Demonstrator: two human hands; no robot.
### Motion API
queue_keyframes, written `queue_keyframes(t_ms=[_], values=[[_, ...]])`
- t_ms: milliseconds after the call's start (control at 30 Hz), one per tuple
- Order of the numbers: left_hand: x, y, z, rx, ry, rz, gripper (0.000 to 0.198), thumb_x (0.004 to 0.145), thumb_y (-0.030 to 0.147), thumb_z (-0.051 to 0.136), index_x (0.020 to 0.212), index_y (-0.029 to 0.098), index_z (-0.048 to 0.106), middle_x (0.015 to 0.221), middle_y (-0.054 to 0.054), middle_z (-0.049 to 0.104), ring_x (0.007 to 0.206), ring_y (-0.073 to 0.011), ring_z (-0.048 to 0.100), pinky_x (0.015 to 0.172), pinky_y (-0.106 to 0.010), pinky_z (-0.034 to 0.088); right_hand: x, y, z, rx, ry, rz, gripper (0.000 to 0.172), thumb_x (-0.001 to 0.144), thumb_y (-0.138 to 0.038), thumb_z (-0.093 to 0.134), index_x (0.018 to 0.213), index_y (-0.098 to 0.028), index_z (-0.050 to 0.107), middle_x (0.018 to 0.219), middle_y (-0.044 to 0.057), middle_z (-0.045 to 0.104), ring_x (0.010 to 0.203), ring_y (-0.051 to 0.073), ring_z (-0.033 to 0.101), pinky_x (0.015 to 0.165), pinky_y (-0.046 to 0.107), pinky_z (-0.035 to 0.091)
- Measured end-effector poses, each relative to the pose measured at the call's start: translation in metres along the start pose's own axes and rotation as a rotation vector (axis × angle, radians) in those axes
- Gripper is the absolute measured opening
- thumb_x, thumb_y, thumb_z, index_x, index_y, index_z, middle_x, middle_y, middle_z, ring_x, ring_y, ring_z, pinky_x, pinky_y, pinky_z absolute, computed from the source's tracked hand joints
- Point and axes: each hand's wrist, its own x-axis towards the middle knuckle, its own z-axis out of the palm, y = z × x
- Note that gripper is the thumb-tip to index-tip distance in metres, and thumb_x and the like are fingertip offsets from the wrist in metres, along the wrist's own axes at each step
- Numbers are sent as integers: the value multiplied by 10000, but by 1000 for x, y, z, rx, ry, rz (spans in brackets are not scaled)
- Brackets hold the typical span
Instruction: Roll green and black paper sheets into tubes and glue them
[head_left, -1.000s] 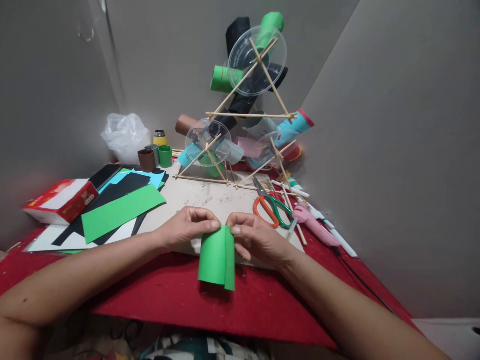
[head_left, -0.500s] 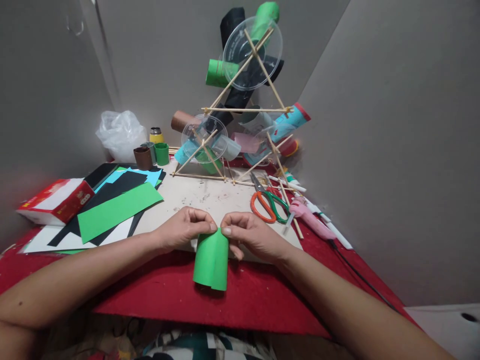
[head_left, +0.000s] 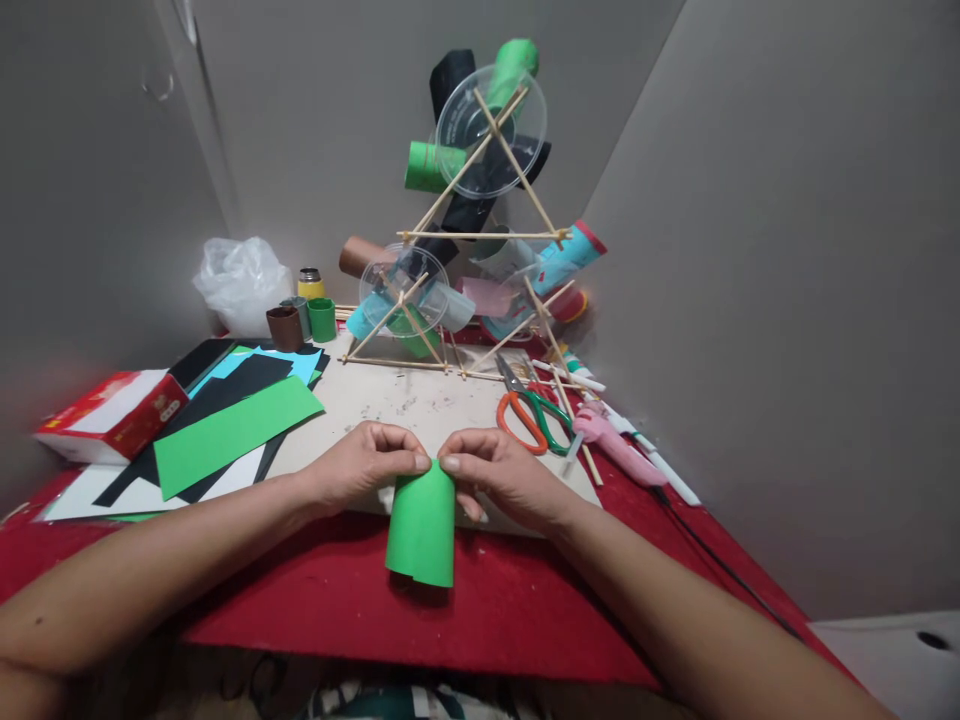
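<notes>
Both my hands pinch the far end of a green paper sheet [head_left: 421, 528] that is curled into a tube, its open end pointing toward me above the red cloth [head_left: 315, 590]. My left hand [head_left: 365, 467] grips the tube's left top edge with thumb and fingers closed. On the right top edge my right hand [head_left: 499, 476] holds it the same way, thumb tips almost touching. The overlapping edge of the paper shows along the lower right of the tube.
Behind my hands lies a beige board [head_left: 420, 405] with a stick-and-cup model [head_left: 465, 240]. Orange and green scissors [head_left: 534, 412] and a pink glue gun [head_left: 616, 447] lie to the right. Coloured paper sheets [head_left: 229, 425], a red box [head_left: 112, 410], small cups [head_left: 304, 320] and a plastic bag [head_left: 240, 280] sit left.
The green paper has been rolled tighter: the loose flap on its right has closed in, and the tube is narrower. My hands have drawn slightly closer together.
</notes>
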Motion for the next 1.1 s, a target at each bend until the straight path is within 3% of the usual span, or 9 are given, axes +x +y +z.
queue_keyframes(t_ms=[267, 333, 400, 533, 633, 767, 900, 1000, 1100], values=[[0, 2, 1, 50, -52, -13, 289, 695, 401, 722, 657, 123, 651, 556, 29, 522, 527, -87, 411, 546, -213, 312, 0, -1, 4, -47, -12, 34, 275, 745, -395, 727, 726, -139, 628, 407, -43, 579, 326, 79, 508, 359, 156, 360], [1, 4, 0, 39, -17, 7, 265, 693, 376, 730, 666, 122, 657, 573, 23, 544, 545, -92, 433, 562, -214, 333, 1, -2, 7, -50, 41, -7, 261, 755, -390, 720, 758, -144, 635, 427, -49, 580, 343, 78, 519, 363, 152, 362], [3, 4, -2, 15, 96, 76, 238, 704, 348, 730, 667, 125, 657, 598, 19, 562, 576, -97, 459, 590, -215, 355, 2, -5, 7, -29, 186, -110, 251, 756, -384, 721, 837, -158, 647, 548, -34, 639, 388, 73, 546, 370, 148, 372], [12, 3, -16, -143, 432, 262, 207, 698, 317, 744, 671, 135, 649, 648, 19, 579, 630, -103, 492, 653, -224, 388, 1, -12, 2, 17, 542, -363, 275, 742, -384, 735, 909, -184, 648, 917, 32, 708, 458, 51, 553, 371, 150, 373], [17, 1, -27, -242, 573, 320, 222, 674, 330, 755, 686, 137, 646, 683, 11, 592, 662, -114, 515, 696, -242, 413, -1, -15, -1, 36, 660, -426, 255, 732, -384, 744, 852, -178, 653, 855, 30, 706, 441, 49, 515, 366, 157, 354], [19, 0, -30, -277, 658, 346, 242, 655, 340, 760, 695, 133, 641, 696, 9, 585, 675, -116, 503, 704, -244, 417, -3, -9, 9, -39, 513, -289, 323, 731, -467, 725, 748, -148, 677, 749, 49, 698, 432, 65, 507, 360, 169, 344], [19, -2, -20, -281, 693, 362, 245, 651, 351, 751, 686, 138, 636, 679, 25, 569, 663, -107, 479, 672, -222, 397, -2, 2, 25, -94, 333, -67, 421, 773, -559, 647, 802, -141, 684, 537, 6, 630, 362, 58, 436, 353, 161, 286], [16, -3, -10, -268, 699, 363, 235, 654, 346, 748, 667, 141, 635, 663, 30, 569, 656, -105, 469, 651, -212, 381, 0, 8, 30, -53, 330, -12, 440, 792, -587, 613, 783, -149, 646, 407, -32, 556, 315, 43, 357, 355, 155, 220], [11, -3, -1, -252, 670, 346, 229, 649, 337, 759, 663, 136, 650, 664, 19, 589, 663, -111, 477, 656, -216, 379, 3, 12, 27, 17, 387, -63, 414, 761, -559, 665, 676, -167, 563, 384, -48, 529, 306, 37, 329, 350, 162, 178]])
